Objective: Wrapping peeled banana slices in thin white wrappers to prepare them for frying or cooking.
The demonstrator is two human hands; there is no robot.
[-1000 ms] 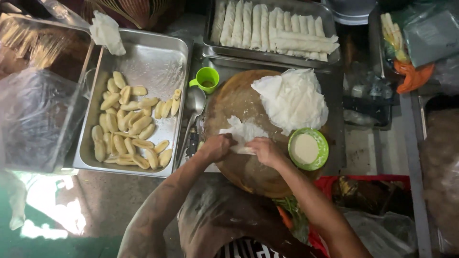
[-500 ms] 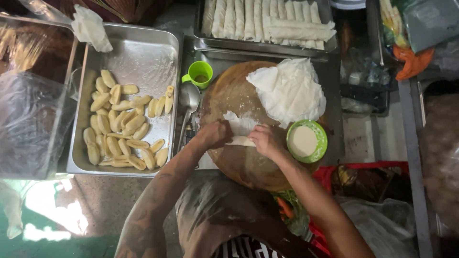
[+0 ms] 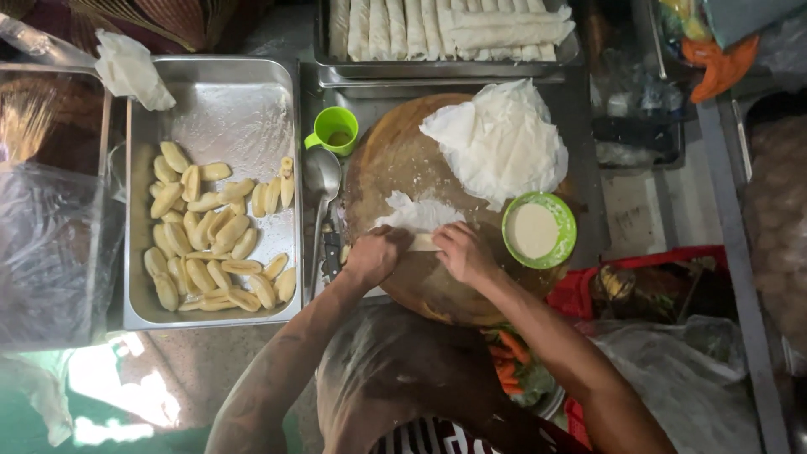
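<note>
The wrapper (image 3: 418, 217) is now rolled tighter on the board (image 3: 395, 160), pressed under both closed hands, left (image 3: 376, 256) and right (image 3: 461, 254).

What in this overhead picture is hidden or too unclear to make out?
- Filling inside the thin white wrapper: head view, covered by the left hand and right hand.
- Steel tray of finished pale rolls: cut off by the top edge.
- Small green plastic cup: contents too small to tell.
- Clear plastic bag: contents blurred.
</note>
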